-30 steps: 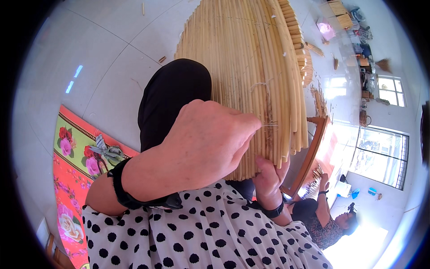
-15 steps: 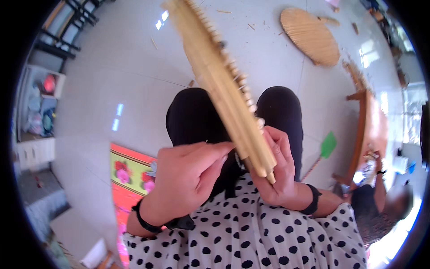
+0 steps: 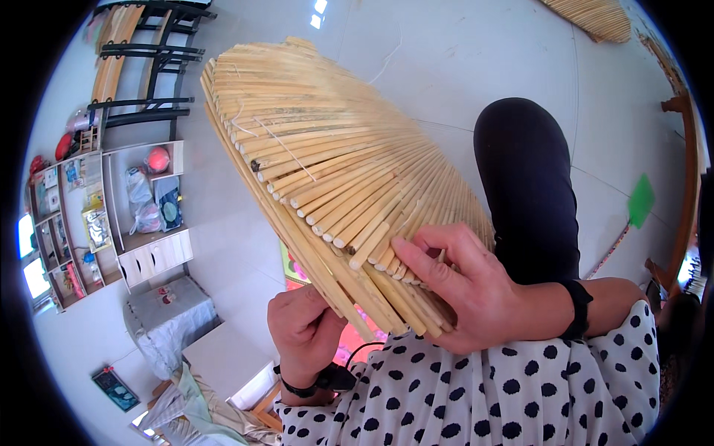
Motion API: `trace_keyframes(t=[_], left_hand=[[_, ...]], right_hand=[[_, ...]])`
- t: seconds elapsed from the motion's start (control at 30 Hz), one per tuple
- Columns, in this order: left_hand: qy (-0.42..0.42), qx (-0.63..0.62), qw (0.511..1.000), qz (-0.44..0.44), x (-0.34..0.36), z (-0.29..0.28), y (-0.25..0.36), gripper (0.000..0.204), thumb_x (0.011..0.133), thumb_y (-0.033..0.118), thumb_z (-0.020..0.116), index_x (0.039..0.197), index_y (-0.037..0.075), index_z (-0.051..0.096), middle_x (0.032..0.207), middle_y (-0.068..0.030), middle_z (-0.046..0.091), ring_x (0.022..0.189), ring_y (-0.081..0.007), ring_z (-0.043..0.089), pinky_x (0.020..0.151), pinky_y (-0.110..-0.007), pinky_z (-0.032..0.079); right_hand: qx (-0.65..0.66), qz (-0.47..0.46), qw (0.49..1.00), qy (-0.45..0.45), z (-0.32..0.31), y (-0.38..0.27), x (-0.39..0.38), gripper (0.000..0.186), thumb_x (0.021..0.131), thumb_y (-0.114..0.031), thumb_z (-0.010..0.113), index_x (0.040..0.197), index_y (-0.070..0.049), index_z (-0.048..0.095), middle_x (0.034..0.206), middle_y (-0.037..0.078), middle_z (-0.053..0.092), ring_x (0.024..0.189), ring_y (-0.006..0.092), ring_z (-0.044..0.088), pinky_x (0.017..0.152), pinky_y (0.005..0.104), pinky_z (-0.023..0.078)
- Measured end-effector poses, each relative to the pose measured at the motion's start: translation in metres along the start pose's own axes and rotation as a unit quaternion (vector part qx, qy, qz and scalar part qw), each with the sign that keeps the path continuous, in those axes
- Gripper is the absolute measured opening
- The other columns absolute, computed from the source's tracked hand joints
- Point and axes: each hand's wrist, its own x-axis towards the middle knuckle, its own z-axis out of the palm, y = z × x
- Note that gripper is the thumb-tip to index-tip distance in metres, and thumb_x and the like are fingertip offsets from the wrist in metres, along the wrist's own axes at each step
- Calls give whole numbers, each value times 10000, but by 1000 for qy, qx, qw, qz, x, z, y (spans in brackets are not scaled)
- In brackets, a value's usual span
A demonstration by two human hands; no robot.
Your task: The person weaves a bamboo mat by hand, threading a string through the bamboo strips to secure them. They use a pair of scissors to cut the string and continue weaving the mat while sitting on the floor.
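Note:
A round mat of pale yellow stalks (image 3: 357, 156) is tilted up in front of me, its broad face in view. Cut stalk ends line its near edge, where a second layer of stalks shows underneath. A loose white thread (image 3: 285, 150) lies across the face. My right hand (image 3: 461, 286) grips the near edge, thumb on the upper stalks and the other fingers partly hidden. Below the mat's lower left edge, my left hand (image 3: 303, 327) is closed with its fingers curled in; whatever it pinches is hidden.
Another round stalk mat (image 3: 595, 16) lies on the tiled floor at the far right. A green fly swatter (image 3: 641, 201) is at the right, near a wooden frame (image 3: 690, 171). Shelves (image 3: 152, 193), black-framed racks (image 3: 149, 82) and a cloth-covered box (image 3: 171, 320) stand along the left.
The mat has turned from nearly edge-on to showing its broad face, leaning left. My left hand has dropped below its edge. My view has swung left, bringing in more shelving.

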Motion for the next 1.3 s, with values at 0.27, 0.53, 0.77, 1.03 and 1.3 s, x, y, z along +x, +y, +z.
trace_keyframes(t=[0.27,0.53,0.77,1.03,1.3], left_hand=[[56,55,997,-1,-7,14,6,200,778,-98,616,939,-21,708,751,-100,702,587,-190,643,552,-253,479],[99,57,993,14,-6,28,5,128,777,-94,619,862,-31,692,730,-107,697,605,-194,662,559,-264,490],[107,58,993,-8,-8,33,5,98,803,-57,617,855,-15,689,718,-94,694,620,-196,682,575,-270,508],[131,27,988,-72,-18,36,6,136,812,100,731,882,-8,686,775,-57,677,690,-145,638,626,-278,484],[172,-37,983,-61,-13,48,7,137,865,126,703,859,-3,659,812,-28,667,737,-99,623,648,-265,486]], right_hand=[[24,-14,1000,-14,-8,7,0,856,646,-159,820,1380,89,456,1200,218,472,1019,368,538,863,408,504],[22,-11,999,-23,-14,8,0,814,670,-185,827,1357,77,480,1199,203,483,1017,346,548,854,401,505],[25,-10,999,-19,-11,7,0,805,679,-177,817,1367,67,480,1206,196,485,1027,341,547,851,398,506],[30,-12,999,-30,-10,9,0,811,677,-179,814,1377,53,477,1211,191,485,1050,340,543,868,403,497],[32,-16,999,-34,-11,11,0,840,644,-181,826,1370,57,478,1214,187,501,1063,340,543,874,409,489]])
